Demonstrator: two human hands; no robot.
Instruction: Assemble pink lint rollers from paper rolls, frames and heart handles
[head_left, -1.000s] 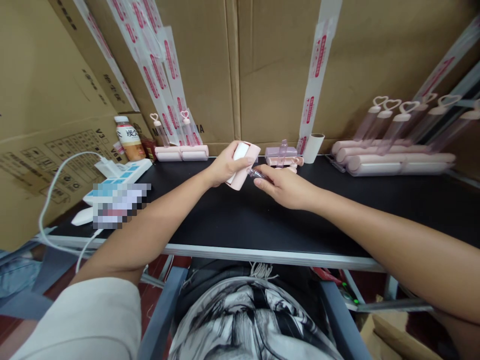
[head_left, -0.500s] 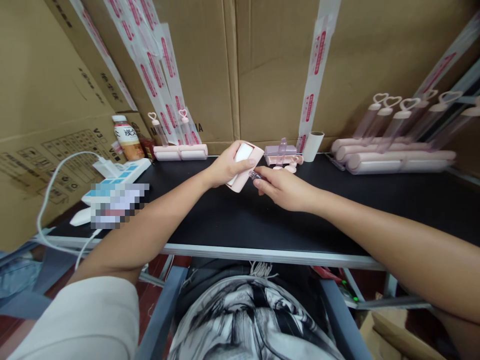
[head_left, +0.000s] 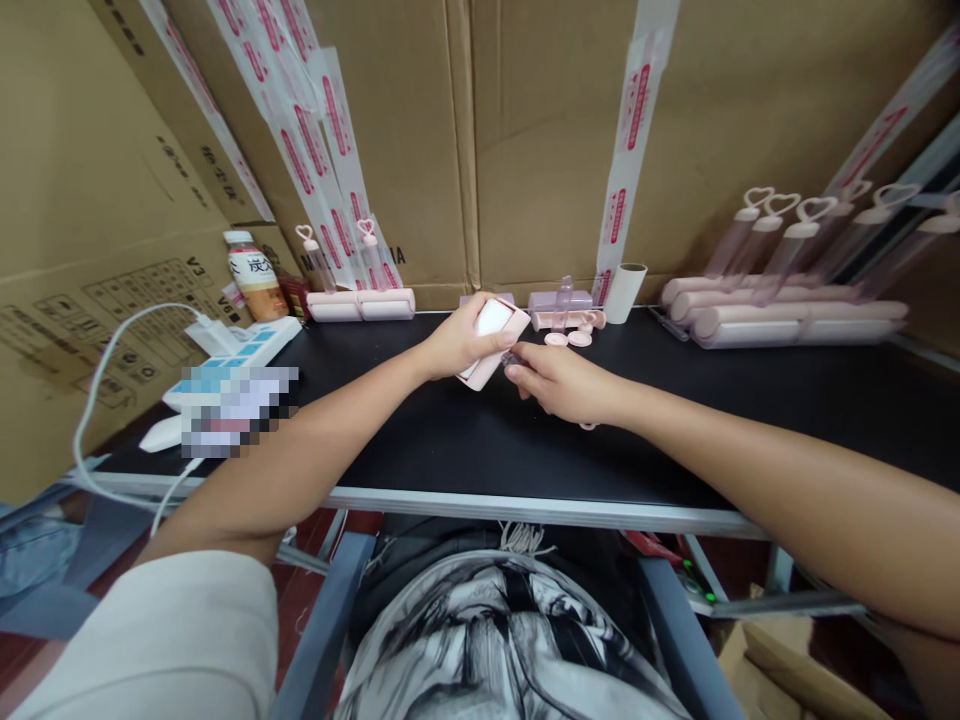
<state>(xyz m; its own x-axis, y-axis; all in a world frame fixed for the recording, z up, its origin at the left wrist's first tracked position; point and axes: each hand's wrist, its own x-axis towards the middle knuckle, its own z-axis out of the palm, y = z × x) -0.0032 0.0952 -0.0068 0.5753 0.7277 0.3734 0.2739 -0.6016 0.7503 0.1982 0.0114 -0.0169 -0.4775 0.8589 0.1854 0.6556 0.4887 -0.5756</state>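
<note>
My left hand (head_left: 454, 342) is wrapped round a lint roller head (head_left: 516, 322), a pink half-round case with a white roll in it, held tilted above the black table. My right hand (head_left: 562, 380) pinches the clear purplish end of a handle (head_left: 511, 358) against the case's near right edge. Most of that handle is hidden in the palm. A small pale loop (head_left: 589, 427) shows below the right wrist. Just behind the hands lie clear purple covers (head_left: 585, 299), a pink half-case (head_left: 596, 320) and two round pink caps (head_left: 556, 340). Whether the handle sits in the case cannot be seen.
Lint rollers with heart-looped handles (head_left: 802, 328) stand at right, two more (head_left: 386, 303) at back left. A white cardboard tube (head_left: 626, 293) stands behind. A drink bottle (head_left: 259, 275) and power strip (head_left: 240, 360) are at left. Cardboard (head_left: 540, 130) walls the back.
Both hands have shifted slightly down, and the roller head has turned a little. My right hand is closer in, covering more of the handle. A pale loop now shows below the right wrist.
</note>
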